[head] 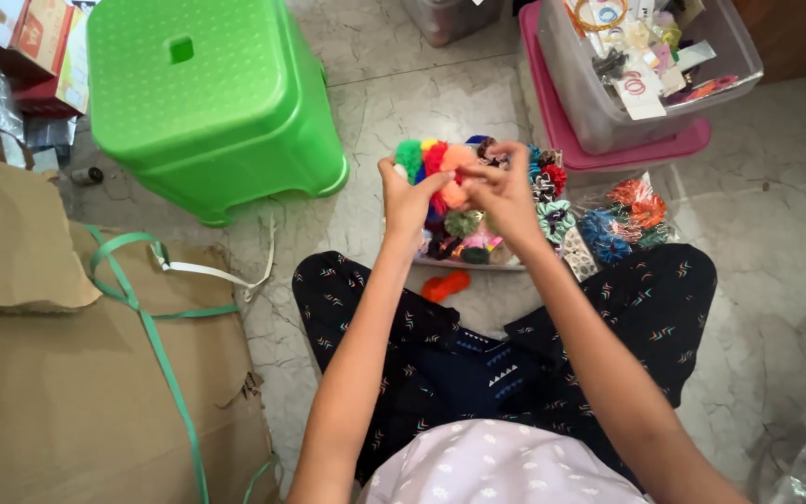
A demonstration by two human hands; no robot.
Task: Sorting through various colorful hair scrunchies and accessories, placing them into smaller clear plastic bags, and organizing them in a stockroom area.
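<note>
- Fluffy, multicoloured scrunchies (436, 166) form a bunch held up between both hands, above the floor.
- Left hand (405, 191): fingers curled round the bunch's left side, steadying it.
- Right hand (506, 187): fingertips pinch at the bunch's right edge, apparently picking one piece apart.
- Beneath: more scrunchies in a heap (515, 229); one orange scrunchie (446, 285) lies apart, near the knees.
- Green stool (207, 103) stands left; clear bin (646, 65) of accessories sits on a pink lid, within reach.
</note>
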